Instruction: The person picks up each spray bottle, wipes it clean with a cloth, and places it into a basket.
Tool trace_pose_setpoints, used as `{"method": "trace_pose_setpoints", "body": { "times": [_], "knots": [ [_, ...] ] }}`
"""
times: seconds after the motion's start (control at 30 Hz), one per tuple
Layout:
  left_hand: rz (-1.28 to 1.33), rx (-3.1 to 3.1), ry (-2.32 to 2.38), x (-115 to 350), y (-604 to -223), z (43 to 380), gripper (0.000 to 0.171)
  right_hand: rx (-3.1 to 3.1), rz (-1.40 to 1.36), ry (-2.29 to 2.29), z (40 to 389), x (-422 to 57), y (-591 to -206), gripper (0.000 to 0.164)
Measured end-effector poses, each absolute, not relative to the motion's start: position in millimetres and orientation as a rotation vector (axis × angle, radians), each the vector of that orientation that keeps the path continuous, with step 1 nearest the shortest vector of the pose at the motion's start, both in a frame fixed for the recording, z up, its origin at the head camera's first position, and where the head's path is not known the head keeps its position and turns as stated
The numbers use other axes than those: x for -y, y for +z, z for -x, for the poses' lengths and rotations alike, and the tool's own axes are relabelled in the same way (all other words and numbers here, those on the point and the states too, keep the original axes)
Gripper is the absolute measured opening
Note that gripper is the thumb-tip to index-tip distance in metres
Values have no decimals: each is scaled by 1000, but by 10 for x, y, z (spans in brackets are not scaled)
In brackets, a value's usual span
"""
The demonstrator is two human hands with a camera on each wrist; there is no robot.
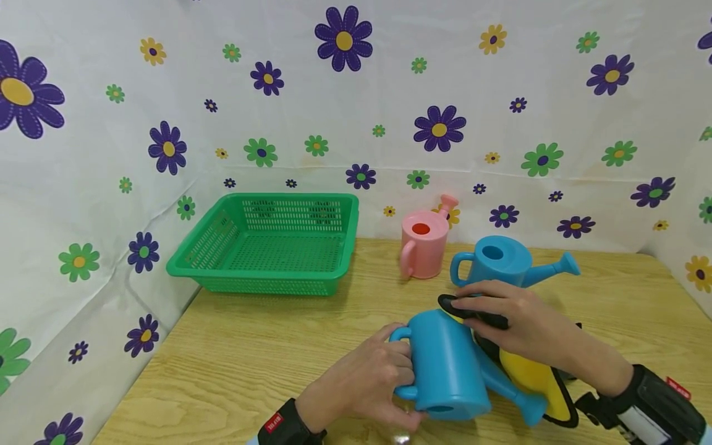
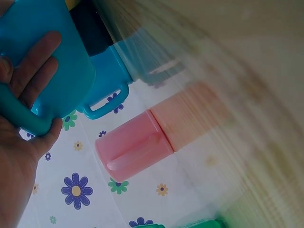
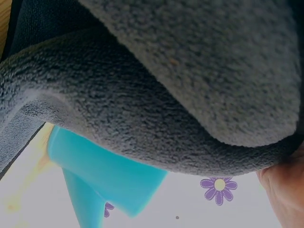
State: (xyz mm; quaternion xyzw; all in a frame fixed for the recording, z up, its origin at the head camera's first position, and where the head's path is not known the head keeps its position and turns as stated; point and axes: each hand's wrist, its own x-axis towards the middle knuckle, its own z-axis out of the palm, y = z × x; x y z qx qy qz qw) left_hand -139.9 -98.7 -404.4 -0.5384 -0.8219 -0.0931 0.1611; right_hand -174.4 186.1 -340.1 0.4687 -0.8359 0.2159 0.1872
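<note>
My left hand (image 1: 375,374) grips the handle of a blue watering can (image 1: 445,361). The can lies tipped, its opening toward me and its spout slanting down to the right. In my right hand (image 1: 520,318) is a yellow and dark grey cloth (image 1: 525,371), bunched under the fingers at the can's far end. The cloth's loose part hangs beside and behind the spout. In the right wrist view, the grey fleecy side of the cloth (image 3: 118,95) hides most of the scene. The left wrist view shows fingers around the handle of the can (image 2: 71,57).
A second blue watering can (image 1: 503,262) stands just behind my right hand. To its left is a pink watering can (image 1: 425,244). A green plastic basket (image 1: 267,281) sits at the back left of the wooden table (image 1: 222,364). Flowered cloth hangs behind.
</note>
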Motion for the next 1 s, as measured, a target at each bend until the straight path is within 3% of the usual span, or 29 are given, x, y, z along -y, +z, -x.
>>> {"method": "trace_pose_setpoints", "body": {
  "times": [0.67, 1.0],
  "knots": [
    [1511, 2381, -282, 1030, -4024, 1409, 41, 2445, -1411, 586, 1635, -1854, -3363, 40],
    [1495, 2388, -278, 1047, -4012, 1435, 41, 2385, -1550, 586, 1534, -1858, -3338, 44]
  ]
}}
